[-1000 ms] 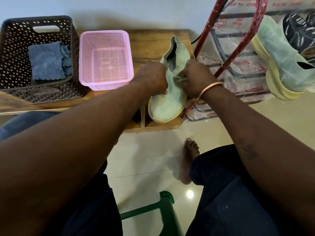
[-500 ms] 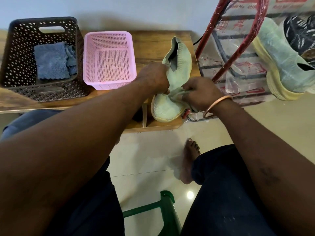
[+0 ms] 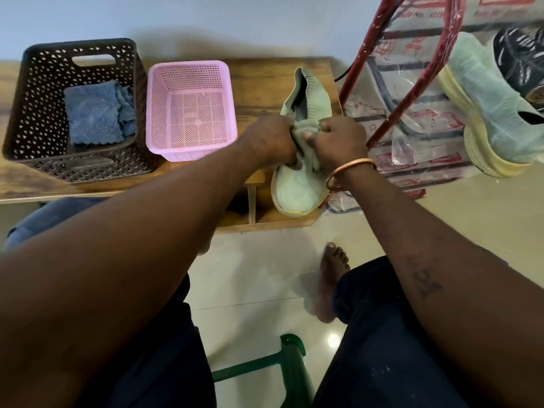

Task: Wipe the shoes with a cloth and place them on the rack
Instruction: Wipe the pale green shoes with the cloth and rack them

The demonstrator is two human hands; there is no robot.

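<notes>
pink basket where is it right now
In the head view, the pink basket stands on the wooden bench, left of centre, between the dark basket on its left and the green shoe on its right.

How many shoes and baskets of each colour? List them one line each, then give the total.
Green shoes: 2
Dark shoes: 1, cut off by the picture's edge
Pink baskets: 1
Brown baskets: 1
Total: 5
</notes>
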